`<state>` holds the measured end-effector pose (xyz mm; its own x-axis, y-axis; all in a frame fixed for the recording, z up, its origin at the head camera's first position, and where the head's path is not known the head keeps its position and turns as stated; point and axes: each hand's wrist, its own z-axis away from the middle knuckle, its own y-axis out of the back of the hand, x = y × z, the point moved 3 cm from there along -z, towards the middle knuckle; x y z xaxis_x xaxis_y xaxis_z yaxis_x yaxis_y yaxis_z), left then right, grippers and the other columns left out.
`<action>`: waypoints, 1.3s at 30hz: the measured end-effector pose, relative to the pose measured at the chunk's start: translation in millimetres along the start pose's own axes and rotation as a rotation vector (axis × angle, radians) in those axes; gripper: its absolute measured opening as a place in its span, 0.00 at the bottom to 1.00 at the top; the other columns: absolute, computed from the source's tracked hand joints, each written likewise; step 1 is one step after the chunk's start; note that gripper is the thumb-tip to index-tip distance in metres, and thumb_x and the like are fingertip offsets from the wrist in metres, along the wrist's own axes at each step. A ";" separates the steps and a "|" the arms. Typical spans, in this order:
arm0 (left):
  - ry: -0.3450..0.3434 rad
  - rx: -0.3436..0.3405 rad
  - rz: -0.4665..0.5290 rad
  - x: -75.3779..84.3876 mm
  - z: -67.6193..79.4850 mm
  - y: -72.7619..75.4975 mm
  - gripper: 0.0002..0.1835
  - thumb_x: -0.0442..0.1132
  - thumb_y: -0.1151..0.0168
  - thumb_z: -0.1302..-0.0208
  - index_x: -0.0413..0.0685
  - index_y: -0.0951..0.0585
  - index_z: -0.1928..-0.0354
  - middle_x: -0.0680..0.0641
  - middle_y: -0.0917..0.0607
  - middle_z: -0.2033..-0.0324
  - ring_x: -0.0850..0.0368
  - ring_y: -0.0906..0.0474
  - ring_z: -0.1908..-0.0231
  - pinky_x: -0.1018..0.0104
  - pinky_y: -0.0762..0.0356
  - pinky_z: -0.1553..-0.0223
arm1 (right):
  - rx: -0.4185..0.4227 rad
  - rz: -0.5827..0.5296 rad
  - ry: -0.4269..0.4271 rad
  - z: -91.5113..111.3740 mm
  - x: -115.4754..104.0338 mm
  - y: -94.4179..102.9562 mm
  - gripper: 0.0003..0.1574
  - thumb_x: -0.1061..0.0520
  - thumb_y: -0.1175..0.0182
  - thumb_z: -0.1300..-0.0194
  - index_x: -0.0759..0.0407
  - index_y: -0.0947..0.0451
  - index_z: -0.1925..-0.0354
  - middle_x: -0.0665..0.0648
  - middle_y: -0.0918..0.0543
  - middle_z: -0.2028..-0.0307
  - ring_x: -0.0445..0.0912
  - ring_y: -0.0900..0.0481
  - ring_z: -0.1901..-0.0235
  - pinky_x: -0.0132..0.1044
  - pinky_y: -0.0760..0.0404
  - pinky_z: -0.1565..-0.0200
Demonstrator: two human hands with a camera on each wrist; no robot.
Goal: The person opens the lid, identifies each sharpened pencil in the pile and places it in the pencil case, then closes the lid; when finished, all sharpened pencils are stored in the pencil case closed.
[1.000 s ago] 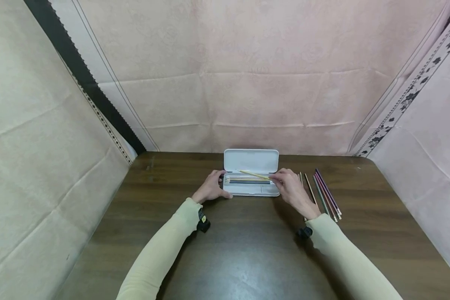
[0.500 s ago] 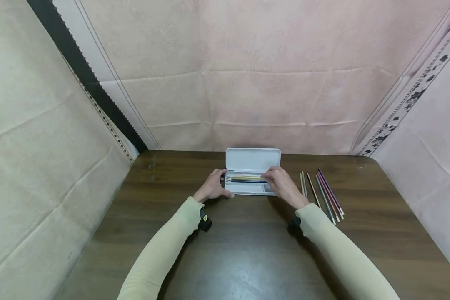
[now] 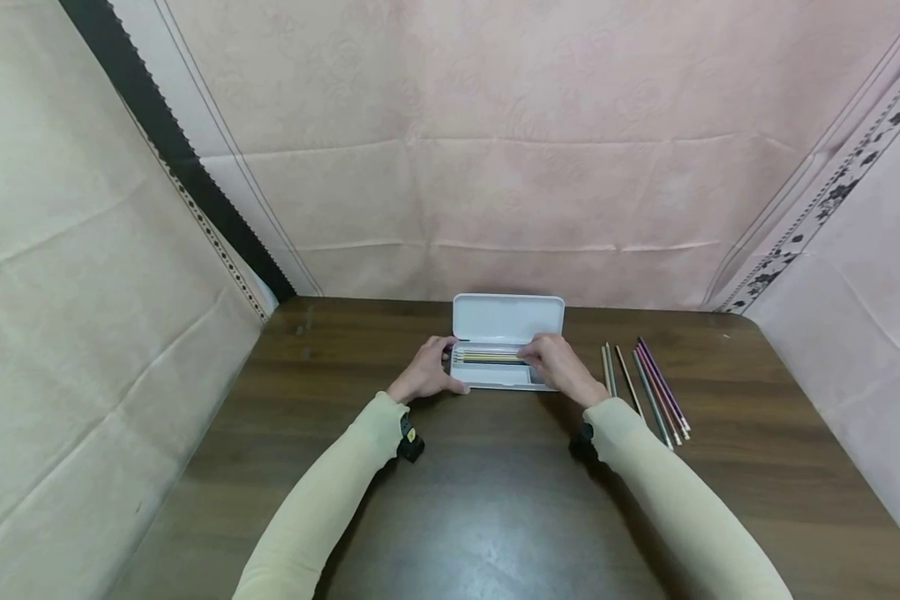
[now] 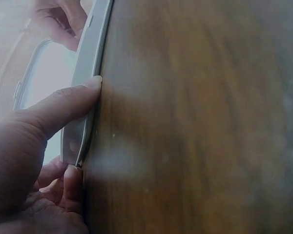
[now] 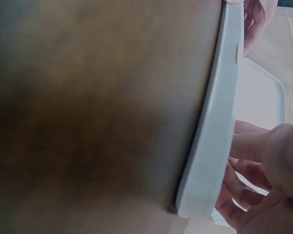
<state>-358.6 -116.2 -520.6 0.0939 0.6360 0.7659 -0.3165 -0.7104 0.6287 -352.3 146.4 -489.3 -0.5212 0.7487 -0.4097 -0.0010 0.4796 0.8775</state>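
A white pencil case [image 3: 491,377] lies with its lid up near the table's back edge, several pencils lengthwise in its rear part. My left hand [image 3: 426,372] grips its left end, thumb [image 4: 63,105] against the front wall and other fingers round the side. Over the right part of the case, my right hand [image 3: 558,365] has its fingertips at the right end of a yellow pencil [image 3: 487,357] lying in the case, and seems to pinch it. In the right wrist view, the front wall [image 5: 215,122] hides the pencil and the fingertip contact.
Right of the case, several loose pencils [image 3: 654,385] lie on the brown wooden table [image 3: 450,500], purple, reddish, green and pale. The upright lid [image 3: 507,317] stands behind the hands. Patterned pale cloth [image 3: 532,192] hangs behind the table and on both sides.
My right hand has moved left and lowered the yellow pencil from slantwise above the case to flat among the other pencils. The left hand has kept its grip on the case.
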 end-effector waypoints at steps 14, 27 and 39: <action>-0.005 -0.005 -0.016 4.2 -0.1 1.0 0.54 0.44 0.15 0.42 0.46 0.35 0.17 0.39 0.32 0.22 0.42 0.30 0.27 0.45 0.28 0.23 | -0.047 -0.007 -0.032 -2.9 0.6 5.5 0.10 0.70 0.32 0.29 0.64 0.06 0.55 0.64 0.08 0.59 0.49 0.18 0.65 0.52 0.10 0.51; 0.007 -0.006 -0.021 2.6 -0.5 1.4 0.54 0.44 0.16 0.41 0.47 0.36 0.17 0.39 0.32 0.22 0.42 0.30 0.27 0.44 0.28 0.23 | 0.017 -0.022 -0.087 2.7 -5.1 14.0 0.11 0.68 0.30 0.29 0.66 0.07 0.51 0.65 0.08 0.55 0.56 0.11 0.55 0.55 0.10 0.44; 0.007 -0.006 -0.026 -0.3 0.4 0.6 0.54 0.44 0.15 0.41 0.46 0.36 0.17 0.39 0.32 0.22 0.42 0.30 0.28 0.44 0.29 0.23 | 0.080 0.000 -0.117 21.7 -10.5 31.6 0.12 0.66 0.30 0.29 0.68 0.09 0.48 0.66 0.09 0.53 0.59 0.11 0.53 0.57 0.11 0.46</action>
<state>-358.5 -116.9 -520.4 0.0961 0.6566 0.7481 -0.3199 -0.6914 0.6478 -328.3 163.7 -462.7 -0.4180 0.7947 -0.4402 0.0691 0.5110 0.8568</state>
